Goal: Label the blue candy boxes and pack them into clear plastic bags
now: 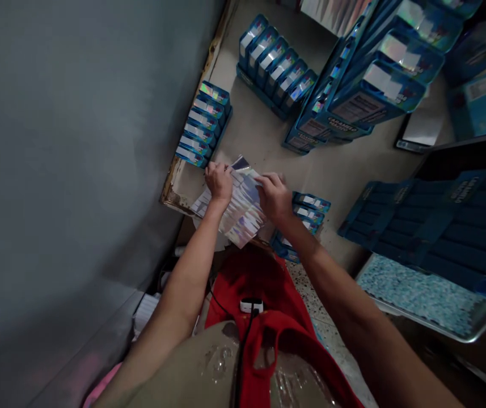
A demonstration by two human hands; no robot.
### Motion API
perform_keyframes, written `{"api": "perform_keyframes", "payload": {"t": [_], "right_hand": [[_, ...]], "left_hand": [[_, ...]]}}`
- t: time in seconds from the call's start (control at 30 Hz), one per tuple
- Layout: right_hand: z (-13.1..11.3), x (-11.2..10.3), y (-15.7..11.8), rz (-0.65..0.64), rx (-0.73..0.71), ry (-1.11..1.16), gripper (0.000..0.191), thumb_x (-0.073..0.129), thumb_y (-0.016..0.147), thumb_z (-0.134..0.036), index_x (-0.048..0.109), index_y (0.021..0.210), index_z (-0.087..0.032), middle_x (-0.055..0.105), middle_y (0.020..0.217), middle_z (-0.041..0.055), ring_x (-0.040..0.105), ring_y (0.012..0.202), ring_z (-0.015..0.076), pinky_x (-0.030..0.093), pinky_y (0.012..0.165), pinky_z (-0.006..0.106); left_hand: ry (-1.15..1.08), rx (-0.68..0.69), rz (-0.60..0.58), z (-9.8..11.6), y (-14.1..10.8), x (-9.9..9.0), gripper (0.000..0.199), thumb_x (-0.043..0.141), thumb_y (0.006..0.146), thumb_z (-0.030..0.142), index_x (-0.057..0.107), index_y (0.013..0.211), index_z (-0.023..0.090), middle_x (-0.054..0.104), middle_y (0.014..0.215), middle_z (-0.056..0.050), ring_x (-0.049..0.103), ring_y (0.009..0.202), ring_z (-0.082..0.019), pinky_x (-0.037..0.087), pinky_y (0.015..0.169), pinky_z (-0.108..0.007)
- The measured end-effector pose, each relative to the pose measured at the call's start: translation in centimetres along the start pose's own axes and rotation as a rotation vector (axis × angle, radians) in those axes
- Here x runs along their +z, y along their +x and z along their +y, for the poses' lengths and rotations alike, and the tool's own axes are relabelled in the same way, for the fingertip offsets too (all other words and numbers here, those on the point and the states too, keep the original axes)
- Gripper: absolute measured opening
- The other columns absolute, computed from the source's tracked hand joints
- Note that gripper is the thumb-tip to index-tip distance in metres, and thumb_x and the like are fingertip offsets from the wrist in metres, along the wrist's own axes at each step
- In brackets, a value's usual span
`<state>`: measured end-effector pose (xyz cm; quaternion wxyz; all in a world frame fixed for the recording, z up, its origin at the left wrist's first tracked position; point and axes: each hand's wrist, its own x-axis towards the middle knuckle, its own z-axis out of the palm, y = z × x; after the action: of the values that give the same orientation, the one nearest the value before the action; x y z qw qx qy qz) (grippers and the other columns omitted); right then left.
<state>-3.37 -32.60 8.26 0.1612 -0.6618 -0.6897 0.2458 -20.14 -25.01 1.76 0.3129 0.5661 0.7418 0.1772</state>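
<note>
A sheet of shiny silvery labels (243, 207) lies tilted between my hands at the table's near edge. My left hand (219, 184) has its fingers curled over the sheet's upper left side. With thumb and fingers pinched together, my right hand (275, 198) grips the sheet's upper right edge; whether a single label is between the fingertips cannot be made out. Left of my left hand stands a blue tray of slim boxes (202, 124) with shiny seals on their ends. Another group of blue boxes (311, 212) sits by my right wrist, partly hidden by my forearm.
Further back are another blue tray of boxes (274, 68) and tall stacked boxes (366, 85). At right, a row of dark blue boxes (438, 215) stands above a metal tray (476, 337) of small pale-blue pieces. A grey wall (76, 141) closes off the left.
</note>
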Motion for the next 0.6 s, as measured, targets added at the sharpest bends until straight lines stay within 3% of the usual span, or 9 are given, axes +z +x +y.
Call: {"api": "perform_keyframes", "payload": {"t": [0.13, 0.3, 0.5, 0.6], "right_hand": [[-0.1, 1.4, 4.3, -0.111, -0.234, -0.164, 0.046, 0.036, 0.106, -0.02, 0.056, 0.147, -0.024, 0.053, 0.157, 0.0095, 0.05, 0.125, 0.0324, 0.042, 0.103, 0.048], [-0.3, 3.0, 7.2, -0.157, -0.339, -0.236, 0.049, 0.033, 0.105, -0.018, 0.052, 0.15, -0.023, 0.052, 0.158, 0.0128, 0.051, 0.124, 0.0354, 0.041, 0.098, 0.052], [0.5, 3.4, 6.2, -0.19, -0.395, -0.227, 0.045, 0.036, 0.104, -0.016, 0.059, 0.142, -0.023, 0.056, 0.155, 0.0106, 0.053, 0.121, 0.0327, 0.039, 0.098, 0.051], [0.9, 2.3, 4.2, -0.253, -0.355, -0.22, 0.033, 0.043, 0.104, -0.02, 0.069, 0.123, -0.022, 0.072, 0.128, 0.0106, 0.056, 0.11, 0.0297, 0.038, 0.098, 0.048]], "left_hand": [[-0.082, -0.001, -0.008, 0.2, 0.4, -1.3, 0.013, 0.066, 0.091, 0.014, 0.078, 0.089, 0.019, 0.068, 0.109, -0.012, 0.064, 0.105, -0.026, 0.046, 0.1, -0.036], [-0.17, 0.017, -0.105, 0.1, 1.1, -2.1, 0.015, 0.066, 0.089, 0.011, 0.079, 0.086, 0.018, 0.073, 0.097, -0.008, 0.065, 0.098, -0.023, 0.047, 0.095, -0.032], [-0.14, -0.059, -0.135, -0.4, 0.8, -2.1, 0.015, 0.066, 0.089, 0.015, 0.08, 0.086, 0.015, 0.077, 0.092, -0.01, 0.068, 0.089, -0.022, 0.047, 0.085, -0.03], [-0.099, -0.066, -0.178, -0.7, 0.8, -2.3, 0.015, 0.065, 0.09, 0.016, 0.08, 0.087, 0.013, 0.078, 0.09, -0.011, 0.068, 0.087, -0.022, 0.046, 0.081, -0.03]]}}
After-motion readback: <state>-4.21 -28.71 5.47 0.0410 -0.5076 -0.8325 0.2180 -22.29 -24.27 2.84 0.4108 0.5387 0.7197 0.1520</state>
